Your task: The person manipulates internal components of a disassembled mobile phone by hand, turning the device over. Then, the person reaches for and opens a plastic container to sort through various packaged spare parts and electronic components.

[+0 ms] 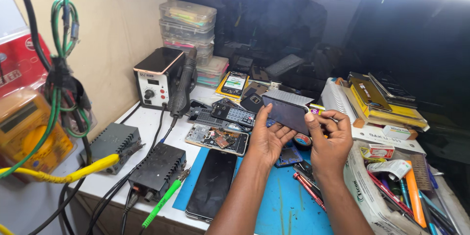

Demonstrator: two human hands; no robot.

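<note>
Above the blue mat [289,200], left hand [267,139] and right hand [330,139] each grip the dark phone [286,113].

left hand [267,139]: palm hides phone's [286,113] lower edge | black tablet [211,184]: bottom cut by frame | background shelves: too dark to tell

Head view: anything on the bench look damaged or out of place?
Yes. An opened phone lies with its circuit boards exposed, just beyond the blue mat. Both the left hand and right hand hold a dark phone, which looks intact.
</note>
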